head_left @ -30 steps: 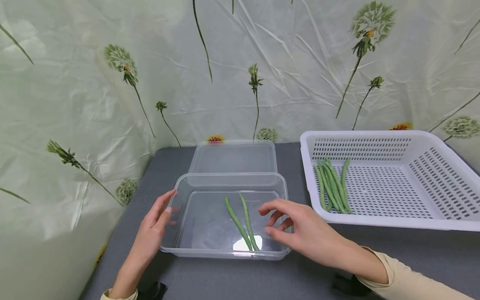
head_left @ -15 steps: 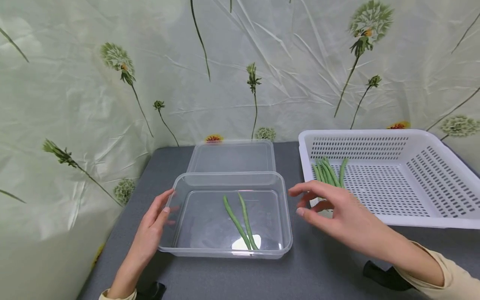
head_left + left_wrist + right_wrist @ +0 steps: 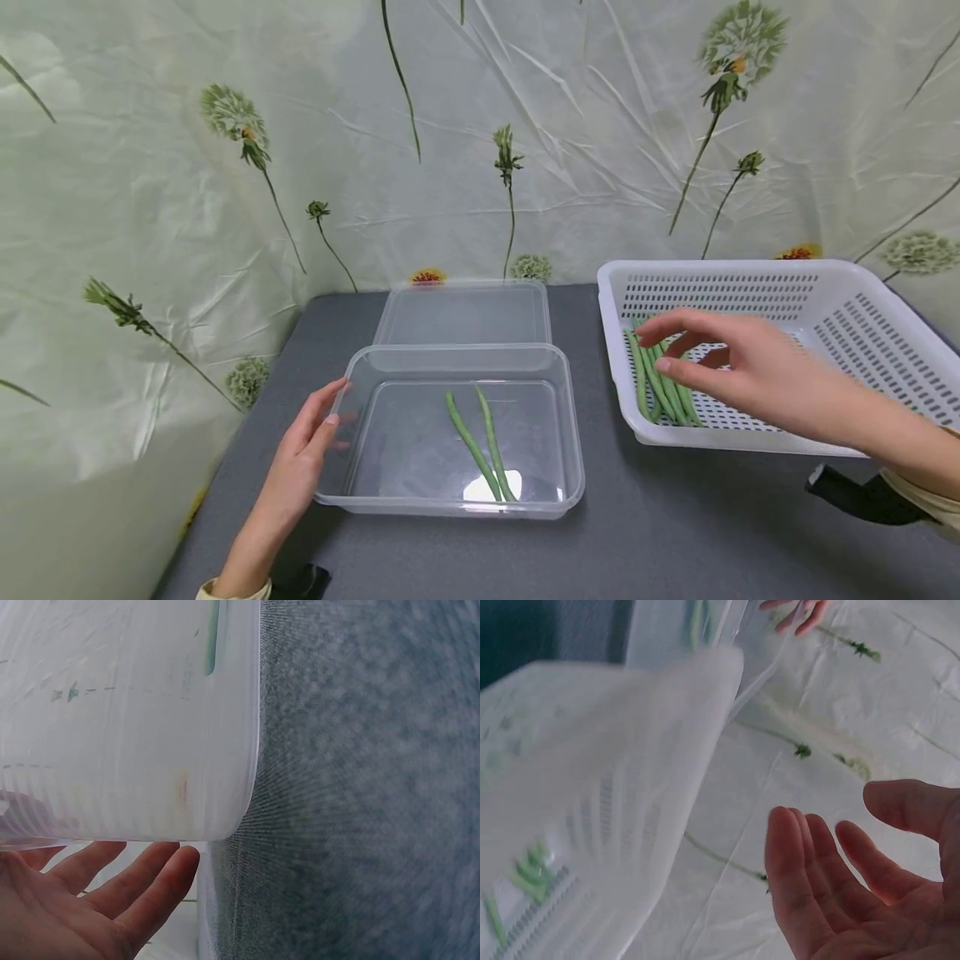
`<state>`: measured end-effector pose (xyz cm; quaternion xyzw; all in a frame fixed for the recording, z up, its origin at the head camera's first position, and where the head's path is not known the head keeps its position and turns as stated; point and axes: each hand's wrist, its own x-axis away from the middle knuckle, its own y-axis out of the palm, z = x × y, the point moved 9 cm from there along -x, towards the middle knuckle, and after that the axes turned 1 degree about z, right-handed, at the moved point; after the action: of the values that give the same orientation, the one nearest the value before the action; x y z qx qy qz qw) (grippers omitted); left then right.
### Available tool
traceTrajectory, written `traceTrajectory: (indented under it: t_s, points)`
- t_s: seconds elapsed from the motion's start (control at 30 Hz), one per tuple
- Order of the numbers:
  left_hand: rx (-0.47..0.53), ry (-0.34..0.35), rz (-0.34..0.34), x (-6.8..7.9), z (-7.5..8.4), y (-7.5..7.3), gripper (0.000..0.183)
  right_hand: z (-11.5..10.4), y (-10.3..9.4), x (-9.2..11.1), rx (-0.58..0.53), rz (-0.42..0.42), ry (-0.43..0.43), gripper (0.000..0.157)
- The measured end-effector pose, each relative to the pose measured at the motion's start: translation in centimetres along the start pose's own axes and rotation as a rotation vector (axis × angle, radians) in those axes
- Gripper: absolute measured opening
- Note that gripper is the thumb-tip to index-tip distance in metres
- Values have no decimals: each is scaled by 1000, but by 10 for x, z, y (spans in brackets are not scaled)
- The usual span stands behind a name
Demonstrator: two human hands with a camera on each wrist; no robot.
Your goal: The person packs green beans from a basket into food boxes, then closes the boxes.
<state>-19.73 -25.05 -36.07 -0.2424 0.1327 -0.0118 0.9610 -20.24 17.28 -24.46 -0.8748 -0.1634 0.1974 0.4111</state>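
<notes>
My left hand (image 3: 295, 462) rests at the left side of a clear plastic box (image 3: 405, 504). In the left wrist view its fingers (image 3: 154, 896) lie fairly straight along the outside wall. Two green beans (image 3: 480, 446) lie inside this box, side by side and slanting. My right hand (image 3: 757, 375) hovers over the left part of a white perforated basket (image 3: 885, 446), fingers loosely bent and thumb apart, holding nothing. Below its fingertips lies a bunch of several green beans (image 3: 660, 387), partly hidden by the hand.
A flat translucent lid (image 3: 465, 312) lies behind the box on the grey tabletop (image 3: 525, 558). A flower-printed sheet (image 3: 450, 200) covers the wall behind and to the left. The basket's raised rim stands to the right of the box.
My right hand has moved right, from over the box to above the beans in the basket. The left hand stays beside the box, and both beans in it lie still.
</notes>
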Motion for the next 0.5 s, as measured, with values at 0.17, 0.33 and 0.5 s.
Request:
traceTrajectory:
  t_s: [0.17, 0.33, 0.5]
  points:
    - [1, 2, 5, -1, 1, 0, 41, 19, -13, -7, 101, -65, 41, 30]
    - [-18, -3, 9, 2, 0, -1, 41, 42, -15, -15, 130, -141, 62, 33]
    - [6, 3, 16, 1, 0, -1, 41, 62, -13, -20, 99, -194, 27, 35]
